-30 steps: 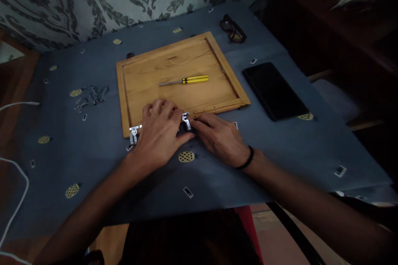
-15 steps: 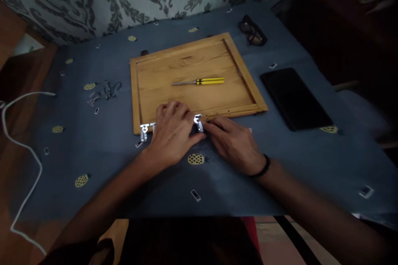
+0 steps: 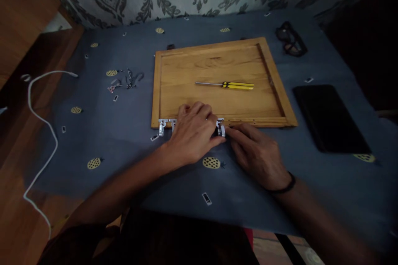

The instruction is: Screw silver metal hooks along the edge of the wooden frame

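Note:
A wooden panel (image 3: 217, 62) with a raised frame lies flat on a blue cloth. My left hand (image 3: 194, 132) rests on its near edge, fingers curled over the frame. My right hand (image 3: 256, 153) lies beside it, fingertips pinched on a small metal hinge (image 3: 221, 127) at that edge. Another metal hinge (image 3: 162, 126) sits at the panel's near left corner, clear of both hands. A yellow-handled screwdriver (image 3: 226, 85) lies in the middle of the panel, untouched.
A pile of small metal parts (image 3: 126, 82) lies left of the panel. A black phone (image 3: 331, 118) lies to the right and dark glasses (image 3: 290, 41) at the far right. A white cable (image 3: 40, 116) trails over the table's left edge. A patterned wall stands behind.
The view has swung left, so everything sits further right in the picture. Both hands stay at the panel's near edge around the metal hinge.

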`<act>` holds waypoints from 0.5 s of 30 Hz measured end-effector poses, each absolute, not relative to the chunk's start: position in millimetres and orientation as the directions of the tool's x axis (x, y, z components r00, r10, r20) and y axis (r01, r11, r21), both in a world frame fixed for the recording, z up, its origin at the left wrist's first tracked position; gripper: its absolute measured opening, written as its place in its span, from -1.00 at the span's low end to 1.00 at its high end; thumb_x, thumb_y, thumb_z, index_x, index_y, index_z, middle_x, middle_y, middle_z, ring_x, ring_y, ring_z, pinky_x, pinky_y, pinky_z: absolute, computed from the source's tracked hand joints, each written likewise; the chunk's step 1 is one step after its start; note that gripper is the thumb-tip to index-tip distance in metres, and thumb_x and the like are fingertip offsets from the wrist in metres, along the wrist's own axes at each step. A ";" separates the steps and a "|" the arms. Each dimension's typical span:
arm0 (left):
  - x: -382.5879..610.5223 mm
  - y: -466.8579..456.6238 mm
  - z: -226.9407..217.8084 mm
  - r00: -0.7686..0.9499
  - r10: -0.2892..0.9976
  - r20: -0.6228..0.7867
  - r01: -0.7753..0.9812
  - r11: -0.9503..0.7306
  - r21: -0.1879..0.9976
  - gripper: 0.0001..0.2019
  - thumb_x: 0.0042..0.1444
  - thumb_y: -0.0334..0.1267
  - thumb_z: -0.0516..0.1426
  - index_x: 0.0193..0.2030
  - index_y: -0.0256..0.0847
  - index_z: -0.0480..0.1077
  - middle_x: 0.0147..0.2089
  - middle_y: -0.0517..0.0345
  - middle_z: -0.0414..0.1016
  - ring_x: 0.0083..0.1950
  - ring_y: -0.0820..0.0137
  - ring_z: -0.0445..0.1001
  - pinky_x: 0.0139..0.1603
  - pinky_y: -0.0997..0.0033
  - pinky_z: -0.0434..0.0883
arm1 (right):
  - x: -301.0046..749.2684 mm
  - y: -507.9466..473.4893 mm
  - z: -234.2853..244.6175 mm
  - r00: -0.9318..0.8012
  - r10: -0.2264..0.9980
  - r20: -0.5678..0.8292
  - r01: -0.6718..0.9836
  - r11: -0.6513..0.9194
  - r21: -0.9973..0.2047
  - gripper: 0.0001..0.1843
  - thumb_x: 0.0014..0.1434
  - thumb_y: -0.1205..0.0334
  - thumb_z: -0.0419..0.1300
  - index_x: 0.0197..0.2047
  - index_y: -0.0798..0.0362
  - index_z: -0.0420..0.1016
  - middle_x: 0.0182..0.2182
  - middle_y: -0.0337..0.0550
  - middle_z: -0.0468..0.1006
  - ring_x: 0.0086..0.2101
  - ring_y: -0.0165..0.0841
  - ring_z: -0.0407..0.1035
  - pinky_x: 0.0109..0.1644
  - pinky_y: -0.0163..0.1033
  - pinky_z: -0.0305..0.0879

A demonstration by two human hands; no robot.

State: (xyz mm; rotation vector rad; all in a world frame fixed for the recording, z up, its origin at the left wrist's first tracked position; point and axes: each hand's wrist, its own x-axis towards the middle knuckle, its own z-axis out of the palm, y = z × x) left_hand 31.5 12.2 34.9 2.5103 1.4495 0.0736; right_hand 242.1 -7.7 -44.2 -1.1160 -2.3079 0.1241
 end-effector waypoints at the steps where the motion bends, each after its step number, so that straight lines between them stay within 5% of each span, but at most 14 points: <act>1: 31.6 12.1 35.1 0.506 0.858 -0.085 0.847 -0.477 0.234 -0.67 0.42 -0.03 0.28 0.07 -0.28 0.58 0.11 -0.09 0.59 0.25 0.04 0.44 0.23 0.02 0.30 | 242.3 -7.7 -44.5 -0.483 0.748 0.455 0.691 0.645 -0.326 -0.62 0.45 0.35 0.08 0.14 -0.10 0.66 -0.28 -0.10 0.63 -0.29 -0.24 0.56 -0.25 -0.20 0.48; 15: 29.5 10.7 25.4 0.518 0.855 0.021 0.827 -0.507 0.242 -0.69 0.36 -0.05 0.33 0.01 -0.29 0.61 0.02 -0.10 0.61 0.17 0.03 0.48 0.16 0.02 0.32 | 242.4 0.1 -17.4 -0.401 0.843 0.359 0.681 0.537 -0.499 -0.73 0.48 0.24 0.15 0.12 -0.02 0.64 -0.20 -0.07 0.70 -0.22 -0.24 0.63 -0.15 -0.14 0.58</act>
